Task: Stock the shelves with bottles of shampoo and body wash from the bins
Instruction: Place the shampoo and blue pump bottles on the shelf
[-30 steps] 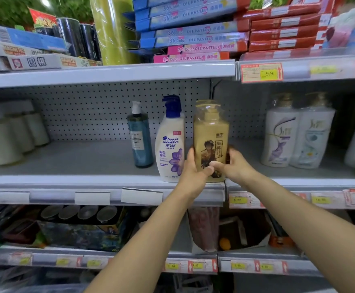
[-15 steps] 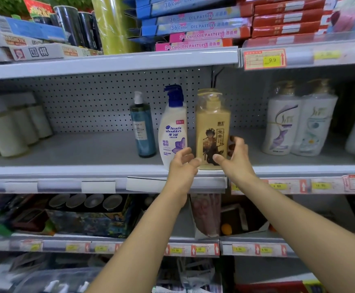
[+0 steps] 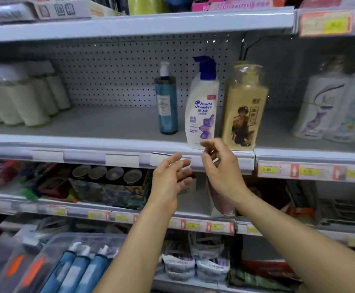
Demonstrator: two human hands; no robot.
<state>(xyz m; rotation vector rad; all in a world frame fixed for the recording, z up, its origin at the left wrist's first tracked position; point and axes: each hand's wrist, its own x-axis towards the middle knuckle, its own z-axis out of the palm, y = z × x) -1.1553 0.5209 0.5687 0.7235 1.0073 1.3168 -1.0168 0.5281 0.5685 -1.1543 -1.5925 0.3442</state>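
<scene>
grey shelf (image 3: 109, 125) runs across the view, and its front lip (image 3: 88, 145) passes straight behind both hands. the left hand (image 3: 168, 180) hangs in front of that lip, palm turned inward, fingers loose and spread, holding nothing. the right hand (image 3: 221, 172) is near it but apart and a little higher, fingers loosely bent, also empty. its fingertips overlap the foot of the white bottle (image 3: 202, 111) in this view, and whether they touch it i cannot tell. just above the right hand the yellow bottle (image 3: 244, 111) stands upright at the shelf's front edge, free of both hands. the white bottle is just beside it on the left, and a slim blue bottle (image 3: 166, 104) stands further left and further back. left of those three the shelf floor is open up to a group of pale rolls (image 3: 24, 102). right of the yellow bottle is a gap, then two pale bottles (image 3: 324, 106). low left, a clear bin (image 3: 56, 244) holds pump bottles (image 3: 83, 269), blue with white tops.
</scene>
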